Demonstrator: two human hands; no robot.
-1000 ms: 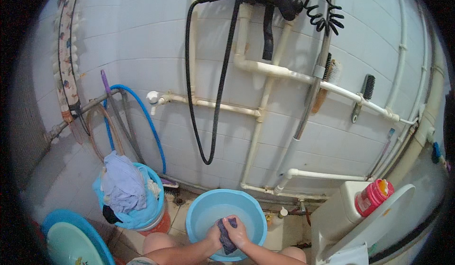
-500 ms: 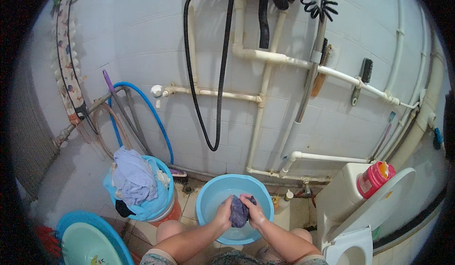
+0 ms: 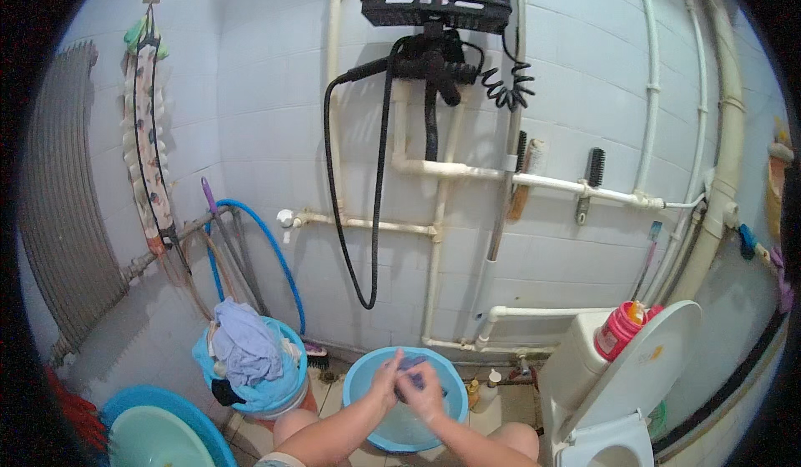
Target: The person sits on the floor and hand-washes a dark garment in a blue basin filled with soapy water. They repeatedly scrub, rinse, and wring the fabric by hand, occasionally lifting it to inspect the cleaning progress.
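Note:
Low over a light blue basin (image 3: pixel 360 373) with water in it, my hands are together around a small dark purple cloth (image 3: pixel 411 363). My left hand (image 3: pixel 385 382) presses against the cloth's left side with its fingers pointing up. On the other side my right hand (image 3: pixel 425 395) is closed over the cloth with bent fingers, slightly smeared by motion. Most of the cloth is hidden between the two hands.
To the left, a bucket (image 3: pixel 290 397) is heaped with laundry (image 3: pixel 247 346). Nested basins (image 3: pixel 158 435) stand nearer on that side. Right of the basin are a pump bottle (image 3: pixel 491 388) and a toilet (image 3: pixel 607 440). A black shower hose (image 3: pixel 373 283) hangs from the wall.
My view has tilted up, so more wall shows. My hands have drawn closer together, with the right hand now folded over the purple cloth, which shows less.

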